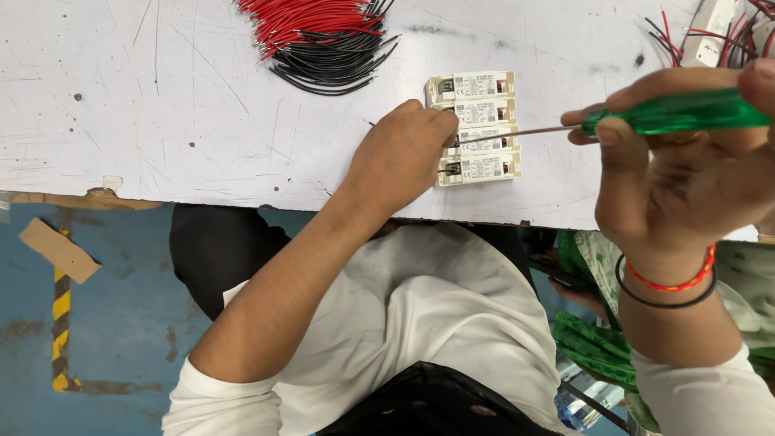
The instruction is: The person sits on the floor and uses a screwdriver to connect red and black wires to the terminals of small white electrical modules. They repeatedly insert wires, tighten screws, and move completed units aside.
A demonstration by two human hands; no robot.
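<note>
Head view shows our right hand (pixel 686 173) clasping a green-handled screwdriver (pixel 646 117), its shaft lying level and pointing left to the third of four stacked white modules (pixel 476 129); our left hand (pixel 400 153), fingers curled, rests at their left ends, the nearer hand.

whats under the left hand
The left hand rests on the white table, covering the left ends of the white boxes. What its fingers grip is hidden.
</note>
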